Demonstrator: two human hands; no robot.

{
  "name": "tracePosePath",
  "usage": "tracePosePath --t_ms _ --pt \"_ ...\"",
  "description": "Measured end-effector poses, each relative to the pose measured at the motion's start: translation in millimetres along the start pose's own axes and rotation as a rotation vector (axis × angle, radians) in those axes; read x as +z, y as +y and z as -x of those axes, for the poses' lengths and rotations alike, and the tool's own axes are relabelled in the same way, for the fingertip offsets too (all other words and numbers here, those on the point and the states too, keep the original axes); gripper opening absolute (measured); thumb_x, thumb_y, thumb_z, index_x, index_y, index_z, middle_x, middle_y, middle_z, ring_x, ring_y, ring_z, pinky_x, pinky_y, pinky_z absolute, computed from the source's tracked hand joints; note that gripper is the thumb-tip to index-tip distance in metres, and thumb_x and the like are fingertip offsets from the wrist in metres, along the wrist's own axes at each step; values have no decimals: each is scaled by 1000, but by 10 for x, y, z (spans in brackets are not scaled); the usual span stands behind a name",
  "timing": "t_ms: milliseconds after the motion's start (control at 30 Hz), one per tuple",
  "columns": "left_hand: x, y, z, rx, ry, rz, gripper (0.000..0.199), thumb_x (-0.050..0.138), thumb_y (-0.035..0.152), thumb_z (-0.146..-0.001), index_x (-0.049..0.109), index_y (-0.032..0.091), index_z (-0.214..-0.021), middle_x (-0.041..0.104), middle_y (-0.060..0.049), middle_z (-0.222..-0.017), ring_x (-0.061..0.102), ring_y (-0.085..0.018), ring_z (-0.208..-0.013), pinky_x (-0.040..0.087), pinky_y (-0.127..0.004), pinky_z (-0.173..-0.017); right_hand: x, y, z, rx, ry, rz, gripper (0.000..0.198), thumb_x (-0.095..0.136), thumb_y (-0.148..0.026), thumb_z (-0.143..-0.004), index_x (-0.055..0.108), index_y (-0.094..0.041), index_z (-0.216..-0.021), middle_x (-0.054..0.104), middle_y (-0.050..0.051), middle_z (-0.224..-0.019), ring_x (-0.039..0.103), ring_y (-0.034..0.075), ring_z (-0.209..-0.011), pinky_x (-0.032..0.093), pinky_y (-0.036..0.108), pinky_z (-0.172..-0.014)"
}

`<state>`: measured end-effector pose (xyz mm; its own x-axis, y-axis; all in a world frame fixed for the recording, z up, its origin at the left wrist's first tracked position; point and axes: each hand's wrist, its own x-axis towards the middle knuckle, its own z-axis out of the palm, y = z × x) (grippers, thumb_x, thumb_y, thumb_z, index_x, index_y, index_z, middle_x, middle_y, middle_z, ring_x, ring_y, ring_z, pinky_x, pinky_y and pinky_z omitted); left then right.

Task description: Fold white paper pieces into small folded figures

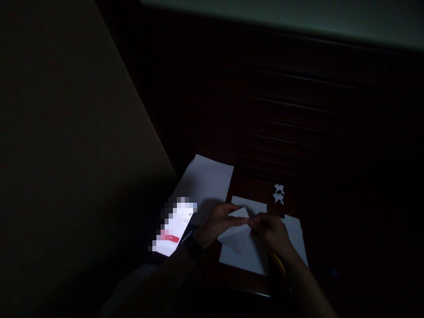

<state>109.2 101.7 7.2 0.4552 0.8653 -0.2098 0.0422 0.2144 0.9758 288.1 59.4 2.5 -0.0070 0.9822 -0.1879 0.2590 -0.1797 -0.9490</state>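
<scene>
Under my two hands is a small folded piece of white paper [240, 213], raised above a white sheet [241, 260] on the dark tabletop. My left hand [220, 221] has a dark band at the wrist and is closed on the folded paper, thumb stretched along its face. Fingertips of my right hand [270, 229] pinch the paper's right corner, close to the left thumb. A yellow, slender object [277, 263] shows below my right hand; I cannot tell what it is or whether the hand touches it.
Left of my hands stands a lit phone screen [175, 227], partly blurred out. Behind it lies a stack of white paper [212, 181]. Small folded paper pieces [279, 194] lie beyond my right hand, and more paper [296, 234] to its right. Dark slatted wood [265, 110] rises behind.
</scene>
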Motion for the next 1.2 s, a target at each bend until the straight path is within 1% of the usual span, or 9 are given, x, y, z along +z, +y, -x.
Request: tracePosePath --t_ms 133,233,400,500,600,700,967,1100,1200 --pt "-5 17 15 52 5 -7 31 72 31 -65 67 14 -91 69 -6 -87 63 -18 -77 47 -26 -66 -19 -8 -7 85 -71 -161 29 64 -38 -73 60 -15 -56 59 0 -51 49 11 -49 35 22 -50" --pt "-8 18 22 76 -3 -29 30 71 30 -66 67 14 -92 69 -6 -88 63 -19 -78 48 -27 -68 -33 -46 12 78 -107 -224 24 65 -36 -72 64 -14 -62 60 2 -55 51 12 -53 38 23 -53" --pt "5 -13 18 153 -20 -63 31 73 24 -64 67 16 -93 68 -6 -96 62 -20 -89 48 -30 -78 -45 -208 55 28 -78 -235 23 67 -37 -70 67 -15 -76 63 4 -69 55 16 -63 41 25 -59" --pt "26 -17 11 229 -70 -74 31 73 21 -65 66 16 -95 67 -6 -98 61 -19 -92 47 -30 -83 -46 -256 49 24 -44 -199 25 69 -39 -68 67 -15 -72 60 3 -64 52 15 -59 40 25 -55" --pt "43 -12 10 270 -103 -77 37 73 21 -65 65 17 -100 65 -8 -105 60 -20 -97 46 -32 -86 -45 -197 21 27 5 -178 24 72 -38 -65 67 -14 -65 58 1 -57 49 13 -54 38 25 -53" --pt "50 -16 15 252 -108 -92 41 73 23 -65 63 18 -105 64 -8 -111 59 -21 -99 47 -33 -86 -46 -85 -9 20 32 -204 23 72 -36 -64 67 -14 -63 59 1 -57 49 13 -54 37 25 -54" --pt "32 -23 25 243 -98 -145 31 65 25 -74 66 19 -104 67 -7 -106 61 -21 -97 48 -32 -84 -45 13 -34 -9 42 -133 27 70 -39 -66 66 -13 -63 58 1 -56 48 12 -53 36 25 -53" --pt "26 -16 33 243 -114 -150 30 64 24 -75 66 19 -104 67 -6 -105 62 -21 -95 48 -31 -83 -61 -18 -36 -19 7 -102 28 69 -41 -67 65 -13 -62 56 0 -56 47 12 -53 35 24 -52" --pt "21 -1 40 247 -130 -178 27 61 26 -77 66 20 -103 67 -5 -104 62 -20 -94 48 -30 -82 -72 -33 -39 22 -46 -121 29 70 -43 -64 66 -14 -64 58 1 -58 48 12 -54 36 24 -52"
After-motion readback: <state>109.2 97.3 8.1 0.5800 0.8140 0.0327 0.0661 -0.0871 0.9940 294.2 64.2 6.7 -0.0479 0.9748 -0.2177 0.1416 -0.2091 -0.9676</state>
